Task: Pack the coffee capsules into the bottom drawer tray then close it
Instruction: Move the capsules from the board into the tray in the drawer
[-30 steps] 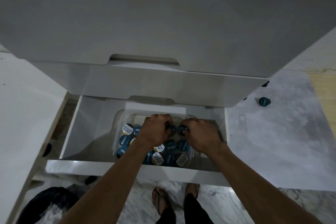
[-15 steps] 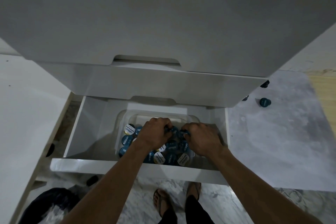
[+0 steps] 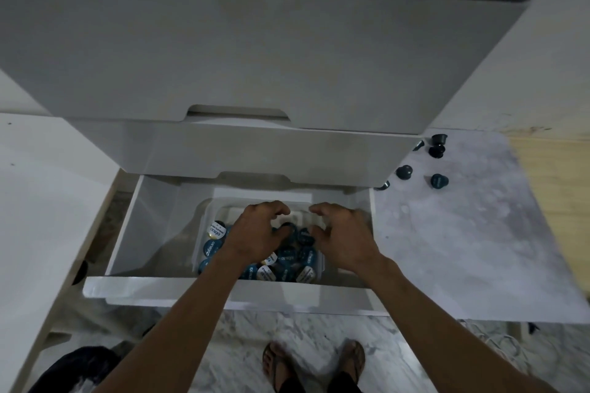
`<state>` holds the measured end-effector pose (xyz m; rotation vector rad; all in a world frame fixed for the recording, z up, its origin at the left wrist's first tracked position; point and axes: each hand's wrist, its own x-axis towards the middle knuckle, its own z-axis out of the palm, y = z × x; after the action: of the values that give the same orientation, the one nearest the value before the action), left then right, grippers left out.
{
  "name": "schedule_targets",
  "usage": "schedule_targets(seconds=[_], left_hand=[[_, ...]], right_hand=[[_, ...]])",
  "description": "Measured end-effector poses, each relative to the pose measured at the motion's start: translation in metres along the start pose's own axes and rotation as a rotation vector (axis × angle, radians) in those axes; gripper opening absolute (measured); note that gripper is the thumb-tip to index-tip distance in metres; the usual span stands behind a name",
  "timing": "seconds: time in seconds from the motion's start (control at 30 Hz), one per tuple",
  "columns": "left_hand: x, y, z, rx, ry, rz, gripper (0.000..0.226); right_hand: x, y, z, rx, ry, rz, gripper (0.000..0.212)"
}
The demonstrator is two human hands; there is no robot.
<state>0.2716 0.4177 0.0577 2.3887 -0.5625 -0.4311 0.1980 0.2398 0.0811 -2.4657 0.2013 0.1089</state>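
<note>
A: How far along does the packing look?

B: Partly done, I'd judge. The bottom drawer [image 3: 204, 289] stands pulled out, and the clear tray [image 3: 204, 217] inside it already holds a pile of coffee capsules [image 3: 287, 260], blue and white lids facing up, mostly heaped toward its near end.

A: And the hands?

B: Both hover over the tray's far part. The left hand [image 3: 258, 233] has its fingers loosely curled like a claw, with nothing I can see between them; its thumb lies close to a dark capsule, but whether it touches I cannot tell. The right hand [image 3: 343, 233] is the same: fingers spread and bent, holding nothing visible.

A: So what is left?

B: Several loose capsules [image 3: 439, 180] sit on the marble counter [image 3: 463, 249] to the right, near the cabinet's corner, well apart from the tray. Those likely belong in the tray too. After that the drawer has to be pushed shut; it is fully open now, beneath the drawer above [image 3: 223, 150], which overhangs its back.

A: Any room in the tray?

B: Its far end looks bare, so probably yes.
</note>
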Motion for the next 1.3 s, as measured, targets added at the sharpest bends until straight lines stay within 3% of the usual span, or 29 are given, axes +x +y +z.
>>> schedule_targets(seconds=[0.33,0.53,0.73,0.83,0.97,1.13,1.3], left_hand=[[-0.021,0.097,0.019,-0.087,0.142,0.065,0.027],[-0.017,0.208,0.088,-0.147,0.149,0.076,0.023],[-0.002,0.274,0.172,-0.175,0.095,0.005,0.026],[0.015,0.284,0.197,-0.149,0.081,-0.054,0.029],[0.053,0.276,0.211,-0.172,0.185,-0.196,0.031],[0.114,0.245,0.214,-0.152,0.286,-0.421,0.046],[0.159,0.223,0.217,-0.119,0.287,-0.593,0.063]], right_hand=[[-0.052,0.034,-0.094,0.296,0.171,-0.015,0.033],[-0.098,0.131,-0.177,0.342,0.241,0.026,0.029],[-0.116,0.231,-0.227,0.273,0.246,0.132,0.027],[-0.101,0.262,-0.238,0.244,0.237,0.150,0.028],[-0.068,0.285,-0.234,0.195,0.203,0.154,0.030],[-0.018,0.296,-0.215,0.066,0.098,0.127,0.034],[0.039,0.300,-0.189,-0.111,-0.039,0.074,0.045]])
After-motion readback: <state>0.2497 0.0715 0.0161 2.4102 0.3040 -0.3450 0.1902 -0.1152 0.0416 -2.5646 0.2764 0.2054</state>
